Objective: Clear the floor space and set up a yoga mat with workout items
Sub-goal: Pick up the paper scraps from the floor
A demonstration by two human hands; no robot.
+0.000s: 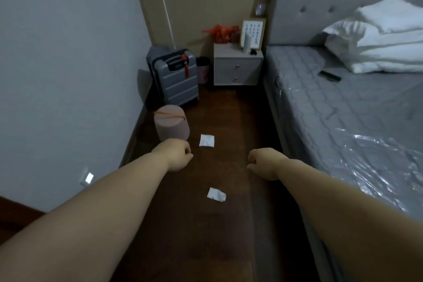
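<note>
A rolled pink yoga mat (pixel 171 125), bound with an orange band, stands upright on the dark wooden floor (pixel 206 236) by the left wall. Two crumpled white papers lie on the floor: one (pixel 207 140) just right of the mat, the other (pixel 216 194) nearer to me. My left hand (pixel 177 154) hovers just in front of the mat, fingers curled, holding nothing. My right hand (pixel 263 162) is stretched out level with it near the bed side, fingers also curled and empty. Both arms reach forward over the floor.
A grey suitcase (pixel 175 76) stands against the wall beyond the mat, with a small bin (pixel 203 68) and a white nightstand (pixel 238 64) behind. A bed (pixel 343 110) with plastic-wrapped mattress and white bedding runs along the right. The floor strip between wall and bed is narrow.
</note>
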